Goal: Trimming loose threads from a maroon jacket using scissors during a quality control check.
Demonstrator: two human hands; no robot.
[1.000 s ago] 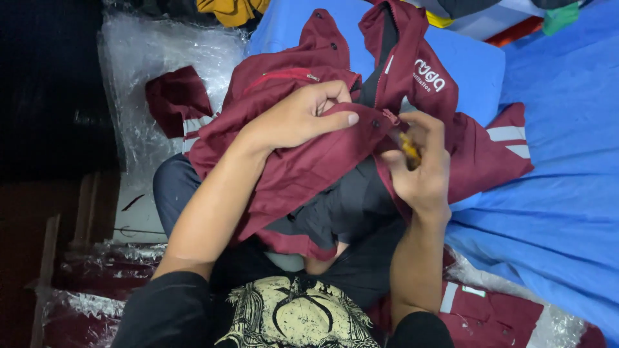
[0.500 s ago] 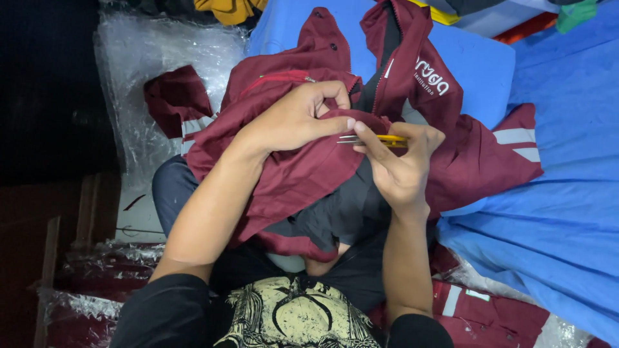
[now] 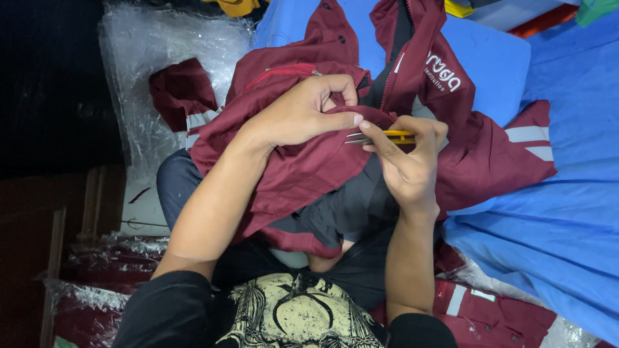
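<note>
— What's the left hand [image 3: 303,116] doing?
— From my feed, its grip pinches a fold of the maroon jacket [image 3: 309,161], bunched on the lap.
— And the right?
— My right hand [image 3: 406,161] grips yellow thread snips [image 3: 387,135], blades touching that fold; blue fabric [image 3: 554,206] lies beyond.

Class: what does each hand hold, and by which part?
Right hand: yellow thread snips, by the handle. Left hand: a pinched fold of the maroon jacket.

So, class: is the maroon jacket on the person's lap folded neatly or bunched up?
Bunched up. The maroon jacket lies crumpled across the lap, its fabric gathered under the left hand, front open and sleeves sprawled.
</note>
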